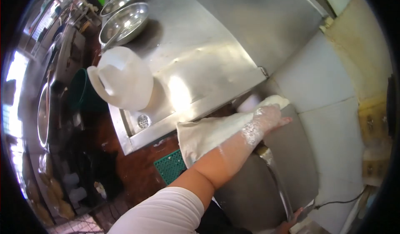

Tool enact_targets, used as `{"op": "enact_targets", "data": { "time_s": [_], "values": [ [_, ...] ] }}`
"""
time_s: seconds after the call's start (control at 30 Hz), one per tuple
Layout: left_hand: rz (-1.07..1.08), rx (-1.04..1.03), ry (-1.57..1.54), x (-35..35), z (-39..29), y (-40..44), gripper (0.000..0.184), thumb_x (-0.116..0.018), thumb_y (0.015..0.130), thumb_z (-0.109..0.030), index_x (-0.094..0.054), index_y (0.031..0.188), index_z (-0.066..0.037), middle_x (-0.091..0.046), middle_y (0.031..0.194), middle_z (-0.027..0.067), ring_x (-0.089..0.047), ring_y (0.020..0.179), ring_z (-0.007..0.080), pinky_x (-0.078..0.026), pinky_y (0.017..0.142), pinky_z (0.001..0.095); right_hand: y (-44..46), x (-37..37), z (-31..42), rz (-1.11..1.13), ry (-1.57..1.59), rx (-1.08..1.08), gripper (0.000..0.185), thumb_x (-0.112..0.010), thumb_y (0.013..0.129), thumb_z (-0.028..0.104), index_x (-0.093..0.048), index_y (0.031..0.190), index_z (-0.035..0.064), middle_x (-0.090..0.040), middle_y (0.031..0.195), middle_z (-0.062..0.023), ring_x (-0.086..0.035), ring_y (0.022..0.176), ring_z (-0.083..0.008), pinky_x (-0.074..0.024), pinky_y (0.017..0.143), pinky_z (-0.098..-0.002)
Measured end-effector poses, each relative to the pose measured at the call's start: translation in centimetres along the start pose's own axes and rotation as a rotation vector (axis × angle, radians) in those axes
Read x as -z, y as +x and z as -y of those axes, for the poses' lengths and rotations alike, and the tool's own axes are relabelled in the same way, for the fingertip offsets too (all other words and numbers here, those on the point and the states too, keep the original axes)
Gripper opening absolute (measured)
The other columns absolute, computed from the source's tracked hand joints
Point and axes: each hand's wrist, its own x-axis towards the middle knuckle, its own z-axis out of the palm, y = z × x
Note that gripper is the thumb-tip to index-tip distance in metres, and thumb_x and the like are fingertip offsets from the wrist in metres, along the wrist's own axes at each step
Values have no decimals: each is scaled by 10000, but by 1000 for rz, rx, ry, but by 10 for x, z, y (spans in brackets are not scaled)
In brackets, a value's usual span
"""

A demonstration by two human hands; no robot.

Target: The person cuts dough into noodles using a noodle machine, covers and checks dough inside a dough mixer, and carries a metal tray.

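My left hand (268,115), dusted with white flour up to the forearm, reaches across to the top of a grey metal housing (287,155). Its fingers close on the upper end of a limp, pale white sheet (216,132); whether this is dough or cloth I cannot tell. The sheet drapes down to the left of the housing and is partly behind my forearm. A curved metal handle (277,180) runs down the front of the housing. At the bottom edge, my right hand (291,224) is partly in view, fingers around the handle's lower end.
A white plastic jug (125,77) stands on the steel counter (200,46), near a drain (143,121). Steel bowls (127,23) sit farther back. A green perforated mat (170,167) lies below the counter's edge. White tiled wall (316,80) closes the right side.
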Motion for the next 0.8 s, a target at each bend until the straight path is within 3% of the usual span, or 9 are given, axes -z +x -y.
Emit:
{"op": "enact_targets", "data": {
  "time_s": [0.03, 0.07, 0.17, 0.27, 0.33, 0.43, 0.47, 0.57, 0.8],
  "values": [
    [-1, -4, 11, -1, 0, 1, 789, -547, 804, -636, -510, 1175, 59, -604, 1125, 245, -585, 1070, 355, -457, 920, 409, 6, 6, -10, -5, -63, 25, 692, -377, 951, 453, -250, 1429, -32, -226, 1488, -218, -248, 1357, -358, -219, 1113, -433],
    [-12, 5, 17, -5, 1, 3, 804, -553, 797, -635, -501, 1203, 56, -596, 1146, 242, -577, 1082, 358, -449, 931, 413, 13, 14, -22, 124, 141, 111, 737, -425, 950, 499, -276, 1417, -52, -302, 1466, -145, -320, 1324, -241, -233, 1096, -336],
    [-6, 6, 2, -2, -1, 1, 809, -552, 788, -645, -505, 1207, 46, -590, 1157, 244, -569, 1094, 357, -443, 941, 414, 44, 23, -45, -112, 110, -47, 755, -463, 931, 516, -318, 1394, -63, -347, 1439, -134, -355, 1297, -232, -265, 1077, -331],
    [-36, 7, 44, -11, 4, 8, 847, -527, 778, -680, -501, 1214, 46, -585, 1170, 239, -558, 1111, 354, -433, 956, 413, 18, 14, -24, 77, 99, -10, 696, -334, 979, 474, -230, 1435, -41, -295, 1455, -196, -329, 1317, -274, -247, 1092, -374],
    [-46, 21, 90, -11, 0, 7, 857, -511, 781, -688, -500, 1218, 49, -580, 1176, 242, -552, 1119, 359, -422, 964, 427, 33, 25, -49, 65, 240, 44, 710, -496, 920, 509, -399, 1353, -46, -414, 1392, -114, -429, 1231, -245, -319, 1043, -346],
    [-102, -4, 190, -24, 3, 11, 851, -464, 798, -700, -525, 1219, 36, -581, 1183, 230, -539, 1139, 363, -403, 967, 443, 18, 11, -23, -27, 351, -104, 594, -438, 970, 405, -375, 1382, -19, -388, 1420, -108, -389, 1285, -230, -290, 1077, -341],
    [-88, -21, 229, -21, -3, 7, 845, -467, 803, -690, -518, 1227, 40, -571, 1197, 234, -525, 1153, 370, -397, 974, 442, 25, 12, -39, -138, 363, -90, 533, -527, 925, 457, -530, 1265, 47, -535, 1217, -69, -508, 1096, -208, -361, 986, -356],
    [-118, 71, 158, -26, -8, 12, 870, -554, 790, -630, -462, 1279, 84, -495, 1288, 276, -473, 1225, 357, -361, 1034, 407, 24, 6, -30, -227, 152, -22, 572, -470, 934, 512, -572, 1188, 9, -588, 1096, -77, -522, 1041, -205, -370, 921, -326],
    [-161, -5, 48, -23, -7, 9, 900, -591, 759, -622, -456, 1282, 98, -505, 1264, 297, -488, 1212, 355, -360, 1030, 386, 16, -4, 0, -312, -230, -212, 803, -403, 875, 667, -580, 1136, -72, -626, 1091, -180, -574, 1044, -289, -416, 892, -354]
  ]
}}
